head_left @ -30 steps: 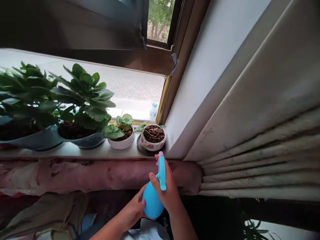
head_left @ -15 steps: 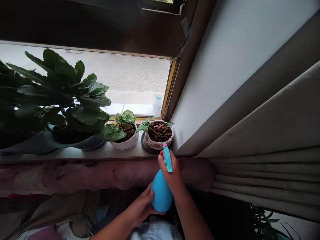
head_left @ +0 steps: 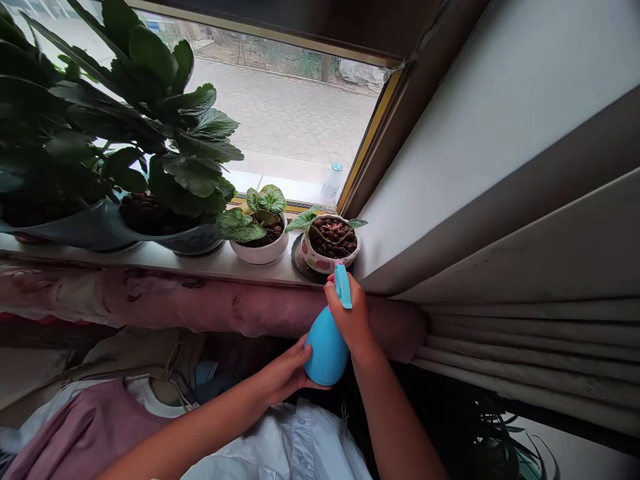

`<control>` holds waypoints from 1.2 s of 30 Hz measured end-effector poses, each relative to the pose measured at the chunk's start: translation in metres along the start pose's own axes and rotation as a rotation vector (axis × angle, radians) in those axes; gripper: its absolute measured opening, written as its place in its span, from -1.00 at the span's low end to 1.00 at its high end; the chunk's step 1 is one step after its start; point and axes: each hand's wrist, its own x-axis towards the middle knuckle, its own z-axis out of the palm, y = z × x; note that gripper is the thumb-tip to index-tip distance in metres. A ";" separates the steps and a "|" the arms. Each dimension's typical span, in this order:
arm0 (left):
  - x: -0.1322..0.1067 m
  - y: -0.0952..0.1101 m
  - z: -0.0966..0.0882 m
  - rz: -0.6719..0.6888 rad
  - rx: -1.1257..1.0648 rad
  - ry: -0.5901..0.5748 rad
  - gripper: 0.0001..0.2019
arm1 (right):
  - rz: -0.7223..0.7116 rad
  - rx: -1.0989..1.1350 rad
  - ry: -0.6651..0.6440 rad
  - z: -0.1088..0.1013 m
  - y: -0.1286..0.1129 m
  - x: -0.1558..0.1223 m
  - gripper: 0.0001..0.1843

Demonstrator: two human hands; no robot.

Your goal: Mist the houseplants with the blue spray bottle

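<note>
At the bottom centre of the frame, a pale blue buttoned shirt [head_left: 305, 443] was seen, with a mauve garment [head_left: 93, 430] spread at the lower left and strap-like leaves [head_left: 510, 430] at the lower right. Just above the shirt, a blue spray bottle [head_left: 327, 350] was held, tilted, in both hands. Its lower body was cupped by the left hand [head_left: 286, 375], while its neck and head were gripped by the right hand [head_left: 356, 317]; whether the trigger was pressed could not be told. The pink nozzle [head_left: 339, 263] was pointed away, toward a spotted pot [head_left: 323, 264]; whether the rim was touched could not be made out.

Behind the bottle, a pink cloth-covered roll [head_left: 190, 305] was stretched across the frame. Beyond it, on the white windowsill [head_left: 220, 267], the spotted pot was set on a dark saucer [head_left: 299, 261], filled with brown pebbles [head_left: 334, 241]. Just left of it, a small white pot [head_left: 261, 254] was placed, and bluish planters [head_left: 185, 243] were lined up at the left. The right side was filled by a beige curtain [head_left: 530, 313]. Through the window, a clear bottle [head_left: 332, 181] and grey paving [head_left: 300, 120] were visible.
</note>
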 end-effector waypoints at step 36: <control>0.021 0.043 0.013 0.091 0.344 -0.100 -0.18 | -0.028 0.126 0.152 -0.017 -0.015 0.008 -0.69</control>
